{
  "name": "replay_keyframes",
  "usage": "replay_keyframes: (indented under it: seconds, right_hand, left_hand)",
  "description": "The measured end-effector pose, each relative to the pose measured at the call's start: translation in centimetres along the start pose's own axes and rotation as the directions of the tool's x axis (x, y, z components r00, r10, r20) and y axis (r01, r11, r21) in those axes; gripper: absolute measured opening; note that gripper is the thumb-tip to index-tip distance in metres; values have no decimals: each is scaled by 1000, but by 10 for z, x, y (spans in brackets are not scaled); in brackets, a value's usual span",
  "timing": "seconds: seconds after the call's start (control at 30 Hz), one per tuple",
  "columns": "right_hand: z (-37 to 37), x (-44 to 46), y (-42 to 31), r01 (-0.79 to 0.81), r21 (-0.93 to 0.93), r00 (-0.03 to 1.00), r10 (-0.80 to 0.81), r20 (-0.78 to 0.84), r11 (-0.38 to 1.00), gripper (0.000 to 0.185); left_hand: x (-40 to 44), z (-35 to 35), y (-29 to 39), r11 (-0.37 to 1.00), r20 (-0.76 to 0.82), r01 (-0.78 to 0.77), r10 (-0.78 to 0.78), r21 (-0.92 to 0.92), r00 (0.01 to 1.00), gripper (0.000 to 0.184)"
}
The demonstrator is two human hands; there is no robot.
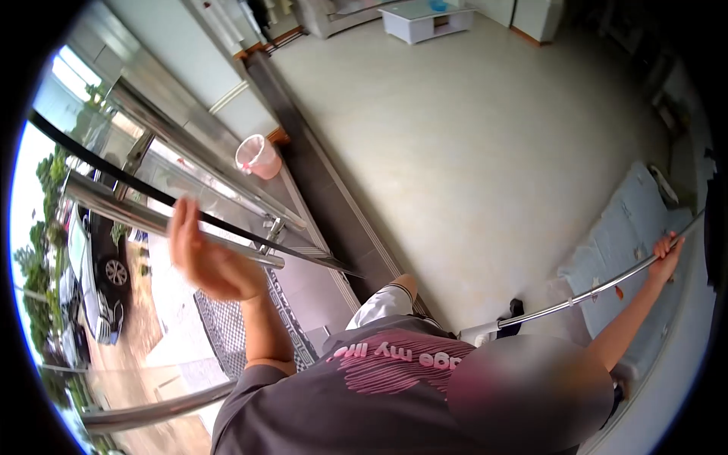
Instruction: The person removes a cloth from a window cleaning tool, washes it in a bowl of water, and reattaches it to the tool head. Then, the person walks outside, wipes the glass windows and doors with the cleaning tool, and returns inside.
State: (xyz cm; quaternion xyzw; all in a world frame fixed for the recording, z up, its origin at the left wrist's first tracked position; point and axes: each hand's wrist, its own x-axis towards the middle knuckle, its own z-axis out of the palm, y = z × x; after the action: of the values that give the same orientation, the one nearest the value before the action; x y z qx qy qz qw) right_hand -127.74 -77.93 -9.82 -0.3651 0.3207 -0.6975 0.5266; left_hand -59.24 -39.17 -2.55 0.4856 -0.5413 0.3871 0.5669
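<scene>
Thin silver metal pole (538,312): slants from right edge down to the dark T-shirt with pink print (394,360); what's past the shirt edge, can't tell. Right hand (666,258) has fingers wrapped around it, near its upper end. Light-blue padded seat (626,216) sits beside that hand.

Left hand (216,262) is spread flat, fingers straight and close together, in front of the lower polished-steel tube handle (121,205) on the clear glass door. Contact: can't tell.

Grey-and-white patterned mat (220,322) below left hand. Pink lined bin (262,161) near the wall. Black car (106,280) outside. Low white table (413,29) at far end.
</scene>
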Motion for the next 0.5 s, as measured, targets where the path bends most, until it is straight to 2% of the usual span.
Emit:
replay_keyframes:
  seconds: [0.07,0.13,0.2,0.23,0.27,0.3,0.33,0.4,0.5]
  right_hand:
    - [57,1,29,-5,-12,998,6,58,1000,35]
    - [85,3,54,-32,17,992,30,121,999,35]
    - [115,20,78,-105,53,975,92,204,993,36]
    - [141,16,88,-91,0,973,89,211,996,37]
    - [135,4,102,-100,5,976,97,194,995,37]
    - [148,12,112,-109,2,973,106,205,994,37]
    - [168,22,121,-123,-10,968,122,218,992,37]
    - [190,28,146,-156,-38,957,161,243,987,37]
    - [228,38,194,-169,-120,936,197,293,978,37]
  left_hand:
    - [-12,25,-4,923,203,-4,-81,385,976,50]
    - [-35,32,-29,786,48,287,-372,548,927,70]
    - [-55,25,-70,691,-161,578,-572,433,805,80]
    - [-68,18,-89,653,-222,607,-577,453,786,79]
    - [-83,10,-97,622,-253,624,-583,473,772,78]
    - [-84,6,-100,656,-332,704,-622,272,709,76]
    - [-88,-1,-116,710,-386,695,-612,113,690,58]
    - [-93,-28,-117,590,-342,804,-742,77,577,36]
    - [-93,-40,-111,623,-482,773,-645,118,593,21]
